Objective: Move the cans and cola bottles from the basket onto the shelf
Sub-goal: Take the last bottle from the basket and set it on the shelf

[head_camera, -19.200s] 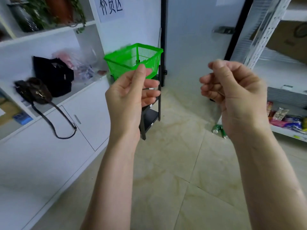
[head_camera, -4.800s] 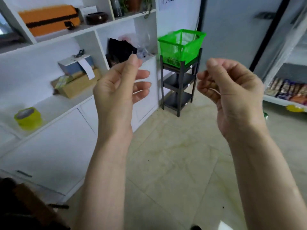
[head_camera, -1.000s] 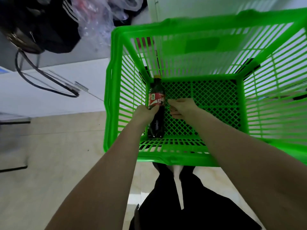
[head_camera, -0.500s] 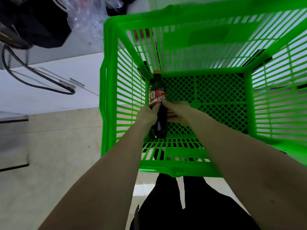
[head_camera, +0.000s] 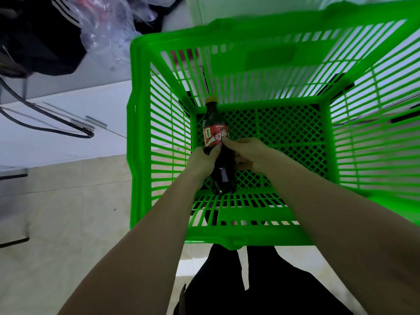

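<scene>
A dark cola bottle [head_camera: 215,129] with a red label and a yellow cap lies in the left corner of the green basket [head_camera: 141,123], cap pointing away from me. My left hand [head_camera: 203,161] grips the bottle's body from the left. From the right, my right hand [head_camera: 246,154] wraps its fingers round the same bottle, just below the label. Both arms reach down over the basket's near rim. No cans show inside the basket, and the target shelf is out of view.
A white cabinet top [head_camera: 56,133] lies to the left, with a black bag [head_camera: 38,35], its strap [head_camera: 52,128] and a clear plastic bag [head_camera: 106,26]. Beige floor tiles [head_camera: 68,223] are below, and my dark trousers [head_camera: 250,280] stand under the basket.
My right hand has moved left across the basket floor and closed on the bottle beside my left hand. The view has shifted slightly closer to the basket.
</scene>
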